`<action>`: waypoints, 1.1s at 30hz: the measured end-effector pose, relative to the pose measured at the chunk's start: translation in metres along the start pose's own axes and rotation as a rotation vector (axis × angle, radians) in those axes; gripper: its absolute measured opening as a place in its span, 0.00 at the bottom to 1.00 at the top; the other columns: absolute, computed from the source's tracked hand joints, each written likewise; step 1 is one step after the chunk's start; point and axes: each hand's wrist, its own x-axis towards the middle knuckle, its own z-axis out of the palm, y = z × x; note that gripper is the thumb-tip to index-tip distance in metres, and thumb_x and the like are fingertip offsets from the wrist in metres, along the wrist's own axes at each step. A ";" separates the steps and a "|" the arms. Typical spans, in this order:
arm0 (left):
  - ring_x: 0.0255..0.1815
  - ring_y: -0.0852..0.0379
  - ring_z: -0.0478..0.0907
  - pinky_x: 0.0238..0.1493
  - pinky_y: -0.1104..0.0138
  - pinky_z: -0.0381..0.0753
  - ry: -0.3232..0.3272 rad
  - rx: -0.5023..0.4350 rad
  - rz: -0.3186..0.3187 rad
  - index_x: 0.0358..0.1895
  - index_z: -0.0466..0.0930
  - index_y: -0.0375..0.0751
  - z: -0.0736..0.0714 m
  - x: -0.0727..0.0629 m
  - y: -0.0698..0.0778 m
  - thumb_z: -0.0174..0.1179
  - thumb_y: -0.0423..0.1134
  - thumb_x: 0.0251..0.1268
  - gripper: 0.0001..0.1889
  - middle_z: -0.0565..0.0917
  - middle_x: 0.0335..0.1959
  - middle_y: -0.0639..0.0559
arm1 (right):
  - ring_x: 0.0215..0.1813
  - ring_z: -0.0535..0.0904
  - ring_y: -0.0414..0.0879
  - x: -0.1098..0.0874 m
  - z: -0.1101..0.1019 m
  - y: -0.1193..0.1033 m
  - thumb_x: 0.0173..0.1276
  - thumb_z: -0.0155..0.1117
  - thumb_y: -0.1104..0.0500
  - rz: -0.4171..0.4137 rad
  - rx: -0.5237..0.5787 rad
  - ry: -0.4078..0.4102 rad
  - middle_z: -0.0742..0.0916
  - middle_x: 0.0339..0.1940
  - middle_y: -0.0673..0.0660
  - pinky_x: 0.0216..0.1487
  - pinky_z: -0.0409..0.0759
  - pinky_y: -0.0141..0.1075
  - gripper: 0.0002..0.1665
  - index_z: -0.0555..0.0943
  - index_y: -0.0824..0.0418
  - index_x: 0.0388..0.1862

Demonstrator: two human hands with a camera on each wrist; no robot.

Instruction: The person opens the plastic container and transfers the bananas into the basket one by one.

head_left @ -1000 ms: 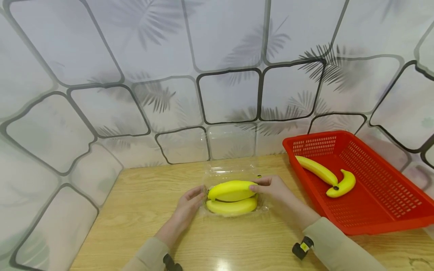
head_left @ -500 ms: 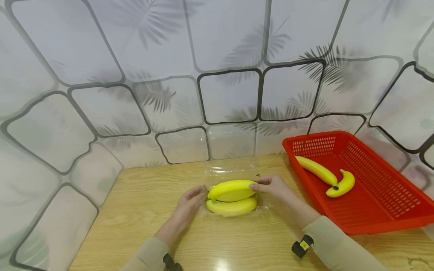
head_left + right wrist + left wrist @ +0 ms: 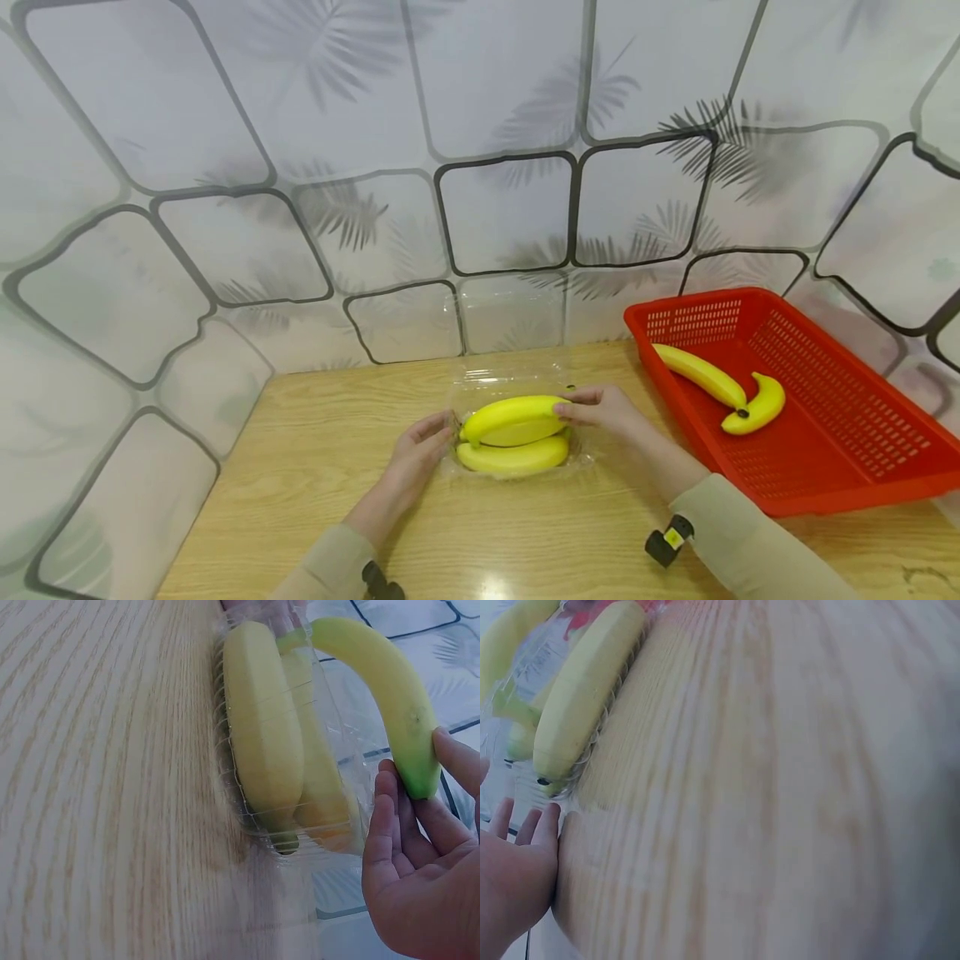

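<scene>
The clear container [image 3: 582, 460] stands open on the desk [image 3: 337, 417]; its transparent raised lid [image 3: 513, 321] is hard to make out against the patterned wall [image 3: 510, 217]. At least two bananas lie inside: a front banana [image 3: 262, 720] and a rear banana [image 3: 322, 769], the latter partly hidden. One held banana [image 3: 513, 412] is above them, its end pinched in the right hand's [image 3: 609, 414] grip. The left hand [image 3: 412, 452] is at the container's left end; partly cut off in its wrist view, its grip cannot be determined. Red basket [image 3: 825, 417], clipped at right: one long banana [image 3: 701, 375], one curved banana [image 3: 761, 407].
</scene>
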 end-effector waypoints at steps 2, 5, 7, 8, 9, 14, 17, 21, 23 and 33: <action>0.84 0.34 0.60 0.86 0.49 0.60 0.000 -0.003 -0.004 0.78 0.61 0.24 0.000 0.000 0.000 0.55 0.33 0.80 0.30 0.63 0.82 0.29 | 0.39 0.86 0.29 0.000 -0.001 -0.001 0.75 0.71 0.60 0.001 0.015 -0.006 0.94 0.39 0.47 0.55 0.91 0.34 0.27 0.81 0.79 0.63; 0.84 0.34 0.60 0.86 0.48 0.60 -0.003 -0.005 -0.003 0.78 0.61 0.24 -0.001 0.001 -0.001 0.55 0.33 0.80 0.30 0.63 0.82 0.29 | 0.39 0.87 0.30 -0.001 -0.001 -0.004 0.75 0.71 0.60 0.009 0.031 -0.006 0.94 0.40 0.47 0.56 0.90 0.34 0.27 0.80 0.78 0.64; 0.84 0.34 0.60 0.86 0.48 0.60 0.000 -0.011 -0.003 0.78 0.61 0.24 -0.001 0.001 -0.001 0.55 0.32 0.79 0.30 0.63 0.81 0.29 | 0.41 0.87 0.32 -0.001 -0.001 -0.006 0.75 0.71 0.58 0.018 0.029 -0.001 0.94 0.42 0.48 0.59 0.89 0.35 0.27 0.81 0.77 0.64; 0.83 0.34 0.61 0.86 0.48 0.60 0.001 -0.012 0.000 0.78 0.61 0.24 -0.001 0.002 -0.001 0.55 0.32 0.79 0.30 0.63 0.81 0.28 | 0.41 0.87 0.32 -0.001 -0.001 -0.007 0.75 0.71 0.58 0.021 0.024 0.002 0.94 0.44 0.49 0.60 0.89 0.35 0.28 0.81 0.76 0.65; 0.83 0.34 0.61 0.86 0.49 0.61 0.002 -0.012 0.003 0.77 0.61 0.23 -0.001 0.002 -0.001 0.55 0.32 0.79 0.29 0.63 0.81 0.28 | 0.42 0.87 0.33 -0.001 -0.001 -0.008 0.75 0.71 0.57 0.024 0.019 0.007 0.94 0.45 0.50 0.61 0.88 0.36 0.28 0.81 0.75 0.65; 0.82 0.36 0.64 0.83 0.54 0.67 0.017 -0.003 0.013 0.77 0.62 0.22 0.000 0.001 -0.001 0.56 0.32 0.79 0.29 0.65 0.80 0.28 | 0.43 0.87 0.33 -0.001 0.001 -0.013 0.75 0.71 0.56 0.020 0.002 0.010 0.94 0.46 0.51 0.65 0.86 0.40 0.28 0.82 0.74 0.65; 0.82 0.36 0.64 0.84 0.54 0.67 0.022 0.005 0.008 0.77 0.63 0.23 0.001 0.001 -0.001 0.56 0.32 0.79 0.29 0.66 0.80 0.29 | 0.44 0.88 0.34 -0.003 0.002 -0.018 0.75 0.70 0.57 0.015 0.000 0.005 0.94 0.45 0.50 0.65 0.86 0.41 0.28 0.81 0.74 0.65; 0.82 0.37 0.64 0.84 0.55 0.67 0.020 -0.006 0.005 0.77 0.63 0.23 0.000 0.001 -0.001 0.56 0.32 0.80 0.28 0.66 0.80 0.29 | 0.46 0.88 0.37 -0.006 0.002 -0.026 0.76 0.70 0.56 0.012 -0.014 0.013 0.94 0.45 0.50 0.67 0.86 0.45 0.27 0.81 0.73 0.66; 0.81 0.38 0.65 0.81 0.60 0.71 0.022 -0.013 0.009 0.77 0.63 0.23 0.000 0.001 0.000 0.55 0.31 0.80 0.28 0.66 0.80 0.29 | 0.46 0.87 0.36 -0.007 0.002 -0.030 0.76 0.70 0.55 0.008 -0.025 0.021 0.94 0.45 0.49 0.67 0.86 0.45 0.27 0.82 0.72 0.65; 0.79 0.41 0.67 0.77 0.66 0.76 0.022 -0.025 0.003 0.77 0.63 0.23 0.000 0.001 0.000 0.55 0.31 0.80 0.28 0.65 0.80 0.28 | 0.45 0.86 0.34 -0.013 -0.001 -0.043 0.75 0.71 0.54 0.014 -0.032 0.043 0.93 0.44 0.46 0.72 0.82 0.50 0.29 0.81 0.71 0.67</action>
